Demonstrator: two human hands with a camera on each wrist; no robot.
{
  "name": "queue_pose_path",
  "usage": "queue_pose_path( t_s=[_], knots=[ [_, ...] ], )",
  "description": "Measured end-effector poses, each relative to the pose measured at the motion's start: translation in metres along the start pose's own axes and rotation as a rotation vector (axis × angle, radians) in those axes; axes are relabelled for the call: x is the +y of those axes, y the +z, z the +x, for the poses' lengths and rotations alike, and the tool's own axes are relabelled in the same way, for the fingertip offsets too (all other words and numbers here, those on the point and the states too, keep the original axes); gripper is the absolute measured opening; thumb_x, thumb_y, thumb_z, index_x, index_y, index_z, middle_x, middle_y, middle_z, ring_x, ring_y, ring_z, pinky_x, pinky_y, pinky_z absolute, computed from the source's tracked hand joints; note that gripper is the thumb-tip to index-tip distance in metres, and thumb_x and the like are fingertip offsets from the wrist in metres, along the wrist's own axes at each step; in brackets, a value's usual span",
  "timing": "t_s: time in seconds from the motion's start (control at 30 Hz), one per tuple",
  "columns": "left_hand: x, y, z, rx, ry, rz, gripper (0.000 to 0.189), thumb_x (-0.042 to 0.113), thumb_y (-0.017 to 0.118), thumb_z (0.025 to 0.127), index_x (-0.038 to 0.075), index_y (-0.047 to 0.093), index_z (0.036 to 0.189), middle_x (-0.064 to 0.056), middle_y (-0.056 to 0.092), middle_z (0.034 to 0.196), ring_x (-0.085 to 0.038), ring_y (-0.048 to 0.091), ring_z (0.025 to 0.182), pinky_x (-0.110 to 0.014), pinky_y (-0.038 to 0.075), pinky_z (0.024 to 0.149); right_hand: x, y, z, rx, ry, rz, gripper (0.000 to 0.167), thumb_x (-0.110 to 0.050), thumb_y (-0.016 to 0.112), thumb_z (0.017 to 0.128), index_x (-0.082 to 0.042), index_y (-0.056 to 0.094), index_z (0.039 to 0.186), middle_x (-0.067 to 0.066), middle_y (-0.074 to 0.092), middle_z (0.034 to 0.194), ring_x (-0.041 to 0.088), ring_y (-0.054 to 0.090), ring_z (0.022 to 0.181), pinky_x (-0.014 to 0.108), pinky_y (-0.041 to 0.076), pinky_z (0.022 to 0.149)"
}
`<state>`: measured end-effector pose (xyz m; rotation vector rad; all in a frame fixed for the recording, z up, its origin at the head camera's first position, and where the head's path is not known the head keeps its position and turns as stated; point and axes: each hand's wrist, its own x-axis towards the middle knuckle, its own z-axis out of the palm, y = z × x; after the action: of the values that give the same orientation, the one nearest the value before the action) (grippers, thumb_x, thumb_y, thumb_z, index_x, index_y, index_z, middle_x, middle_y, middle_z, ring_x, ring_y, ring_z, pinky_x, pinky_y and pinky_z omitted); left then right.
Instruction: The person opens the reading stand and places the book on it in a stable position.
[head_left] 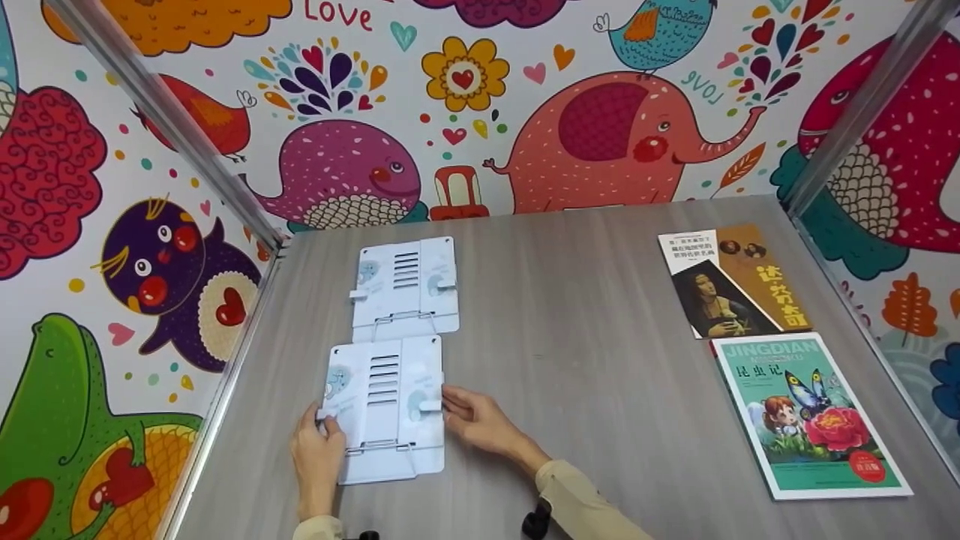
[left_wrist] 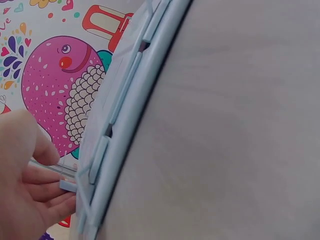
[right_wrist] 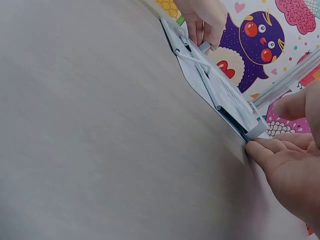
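A pale blue-white folding book stand (head_left: 384, 420) with slots and a wire prop lies flat on the table in the head view. At its left edge is my left hand (head_left: 319, 450), fingers by the small page clip (left_wrist: 67, 186) and thumb apart from them in the left wrist view. My right hand (right_wrist: 295, 165) touches the opposite edge with its fingertips, beside the right page clip (right_wrist: 256, 129); its thumb is raised off the stand. Just beyond lies a second, matching book stand (head_left: 405, 289), its near edge meeting the first one's far edge.
Two books lie on the right of the table (head_left: 570, 337): a brown one with a portrait (head_left: 739, 281) and, nearer, a green one with a butterfly (head_left: 814, 416). Cartoon-printed walls (head_left: 465, 150) and metal posts (head_left: 172, 112) border the table.
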<state>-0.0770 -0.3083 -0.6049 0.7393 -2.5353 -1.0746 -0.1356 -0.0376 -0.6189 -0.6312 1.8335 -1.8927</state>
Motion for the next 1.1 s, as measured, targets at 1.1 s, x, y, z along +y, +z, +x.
queue_pose_path(
  t_s=[1.1],
  knots=[
    [0.023,0.017,-0.023,-0.058,0.02,-0.093,0.038,0.005,0.056,0.097,-0.01,0.058,0.131,-0.032,0.064,0.125,-0.044,0.066,0.113,-0.054,0.053,0.099,-0.001,-0.038,-0.024,0.159,0.086,0.024,0.055,-0.009,0.061,0.099,0.011,0.042,0.147,0.029,0.048,0.149,0.039,0.049,0.139,0.032,0.047,0.109]
  ],
)
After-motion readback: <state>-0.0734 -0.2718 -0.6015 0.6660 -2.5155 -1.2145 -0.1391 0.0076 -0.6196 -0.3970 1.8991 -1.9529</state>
